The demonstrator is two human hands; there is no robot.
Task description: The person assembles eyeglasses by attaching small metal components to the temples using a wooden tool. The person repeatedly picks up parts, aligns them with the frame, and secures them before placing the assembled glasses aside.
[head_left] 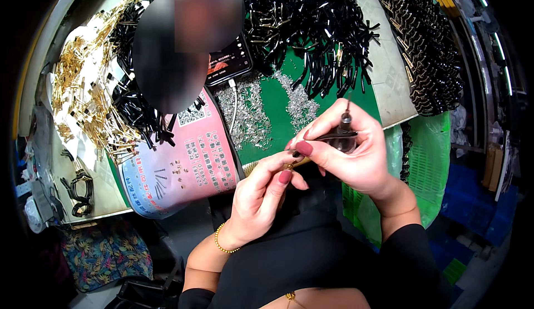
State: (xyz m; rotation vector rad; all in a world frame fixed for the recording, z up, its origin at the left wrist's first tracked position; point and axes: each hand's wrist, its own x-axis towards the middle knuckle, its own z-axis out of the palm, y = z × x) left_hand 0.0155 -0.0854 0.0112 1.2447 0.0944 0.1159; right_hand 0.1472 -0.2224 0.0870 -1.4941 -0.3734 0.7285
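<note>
I see two hands at work just by the near edge of the tabletop (392, 95). The right hand (359, 153) is curled around a small tool (346, 121), and its thin tip pokes up. A thin black strip (334, 137) lies across the fingers of that same hand. The left hand (258, 198) pinches a tiny gold piece (290, 166) between its thumb and fingers. The two hands nearly meet there, and I can't tell if the black strip joins the gold piece. A gold bead bracelet (218, 241) goes around the left wrist.

Past the hands, silver bits (247, 117) lie in two heaps on a green mat (282, 145). A phone (231, 64) sits behind them, with a white cable (234, 100) plugged in. A big pile of shiny black strips (311, 20) is at the back. On the left are lots of gold pieces (83, 81) and a pink and blue sheet (161, 159). A green basket (436, 159) is at the right, below the tabletop.
</note>
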